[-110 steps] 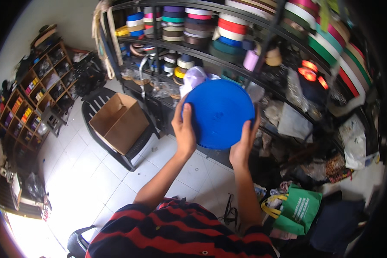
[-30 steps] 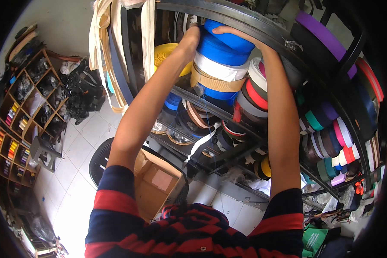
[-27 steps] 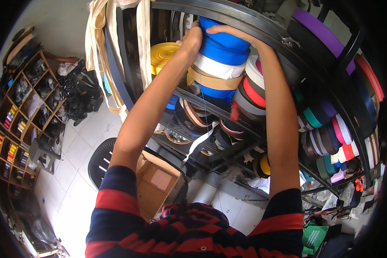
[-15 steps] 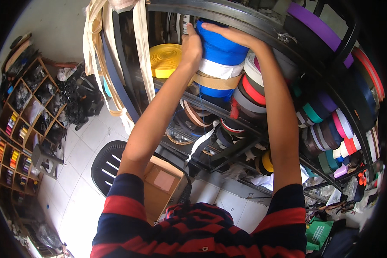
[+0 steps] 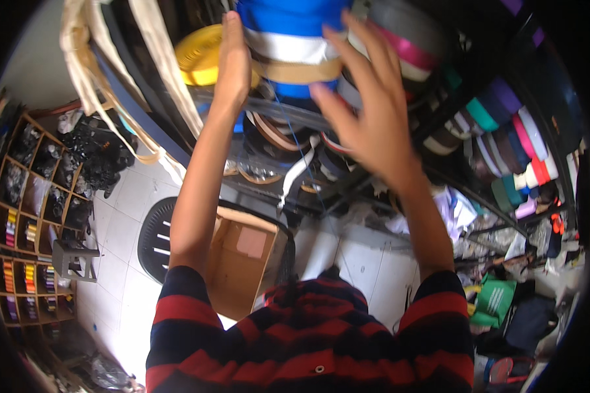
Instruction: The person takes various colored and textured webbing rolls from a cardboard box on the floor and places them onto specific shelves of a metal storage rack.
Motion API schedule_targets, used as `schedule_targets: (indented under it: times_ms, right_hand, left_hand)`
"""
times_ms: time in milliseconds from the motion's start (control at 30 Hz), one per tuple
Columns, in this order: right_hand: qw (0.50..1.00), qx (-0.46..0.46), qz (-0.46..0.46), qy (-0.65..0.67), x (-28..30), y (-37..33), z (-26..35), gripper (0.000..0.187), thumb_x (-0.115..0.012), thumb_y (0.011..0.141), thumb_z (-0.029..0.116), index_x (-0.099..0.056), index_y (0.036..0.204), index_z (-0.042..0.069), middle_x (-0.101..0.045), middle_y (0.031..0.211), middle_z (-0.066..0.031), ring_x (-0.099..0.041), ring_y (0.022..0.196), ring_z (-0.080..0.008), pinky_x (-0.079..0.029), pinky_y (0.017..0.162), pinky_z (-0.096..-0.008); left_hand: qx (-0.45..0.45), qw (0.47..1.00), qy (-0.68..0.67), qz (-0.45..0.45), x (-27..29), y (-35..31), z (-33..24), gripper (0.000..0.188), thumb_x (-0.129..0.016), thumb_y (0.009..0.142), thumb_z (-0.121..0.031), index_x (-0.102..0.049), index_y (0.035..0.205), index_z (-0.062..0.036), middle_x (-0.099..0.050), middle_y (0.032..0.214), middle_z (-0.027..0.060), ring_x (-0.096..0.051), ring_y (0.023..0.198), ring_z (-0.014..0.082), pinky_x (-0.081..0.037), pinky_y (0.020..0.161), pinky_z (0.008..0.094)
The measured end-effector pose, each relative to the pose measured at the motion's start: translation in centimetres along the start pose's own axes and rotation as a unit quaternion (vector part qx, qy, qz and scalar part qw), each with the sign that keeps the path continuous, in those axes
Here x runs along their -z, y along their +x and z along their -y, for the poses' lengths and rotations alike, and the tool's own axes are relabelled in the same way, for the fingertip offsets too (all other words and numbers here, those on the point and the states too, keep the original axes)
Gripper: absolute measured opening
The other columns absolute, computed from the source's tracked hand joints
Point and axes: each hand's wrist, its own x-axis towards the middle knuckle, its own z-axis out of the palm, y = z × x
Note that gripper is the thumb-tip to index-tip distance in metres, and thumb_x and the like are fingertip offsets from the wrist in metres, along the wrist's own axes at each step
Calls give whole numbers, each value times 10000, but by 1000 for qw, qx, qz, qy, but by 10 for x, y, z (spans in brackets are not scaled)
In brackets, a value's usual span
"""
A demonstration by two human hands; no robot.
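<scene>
A stack of rolled webbing stands on the black shelf rack in front of me, with blue rolls (image 5: 292,16) on top, a white roll (image 5: 288,48) under them, then a tan roll (image 5: 298,71) and another blue one. My left hand (image 5: 235,69) lies along the stack's left side, fingers stretched out, between it and a yellow roll (image 5: 202,56). On the right, my right hand (image 5: 373,98) is slightly blurred, its fingers spread over the stack's edge. Whether its fingertips touch the rolls, I cannot tell.
Cream straps (image 5: 157,59) hang at the rack's left. Below are a cardboard box (image 5: 233,281) and a black plastic chair (image 5: 154,239). Many coloured rolls (image 5: 498,144) fill the shelves at right. A cubby shelf (image 5: 36,177) with thread spools stands far left.
My right hand has come down and away from the top of the blue rolls, its fingers spreading. My left hand has straightened along the stack's side. The view has shifted.
</scene>
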Motion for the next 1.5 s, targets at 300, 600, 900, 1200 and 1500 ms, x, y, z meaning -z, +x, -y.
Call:
schedule_targets:
  times_ms: [300, 600, 900, 1200, 1500]
  right_hand:
    - [448, -602, 375, 545, 90, -299, 58, 257, -541, 931, 220, -636, 922, -19, -600, 640, -38, -547, 558, -96, -433, 538, -237]
    - [577, -746, 106, 316, 267, -432, 19, 156, -606, 892, 197, -594, 858, 46, -501, 700, 42, -343, 544, -34, -295, 495, -195]
    - [611, -731, -157, 260, 393, -547, 99, 152, -571, 902, 152, -599, 946, 9, -612, 779, -65, -600, 674, -135, -470, 640, -254]
    - [505, -756, -393, 139, 507, -624, 234, 237, -547, 921, 223, -574, 983, -4, -608, 837, -82, -589, 691, -145, -461, 669, -267]
    - [404, -736, -543, 32, 557, -678, 287, 283, -533, 934, 225, -552, 1029, -40, -635, 922, -130, -622, 776, -183, -483, 717, -300]
  left_hand:
    - [-91, 982, 166, -19, -31, -147, 23, 668, -568, 906, -218, -219, 1427, 11, -185, 1486, 247, -152, 1402, 285, -102, 1126, 409]
    - [-158, 892, 302, 296, -133, -319, 37, 362, -592, 838, -84, -574, 1200, -67, -360, 1436, 175, -164, 1380, 437, -162, 1095, 533]
    - [64, 861, 46, 503, -291, -504, 37, 352, -513, 893, -69, -527, 1242, -17, -504, 1317, 162, -468, 1233, 294, -369, 1001, 372]
    - [264, 650, -41, 711, -415, -664, 28, 392, -460, 952, -168, -459, 1298, 14, -509, 1297, 166, -508, 1171, 246, -390, 969, 318]
    - [234, 413, 15, 880, -520, -789, 26, 617, -514, 938, -295, -256, 1420, -8, -359, 1407, 256, -487, 1211, 368, -404, 966, 364]
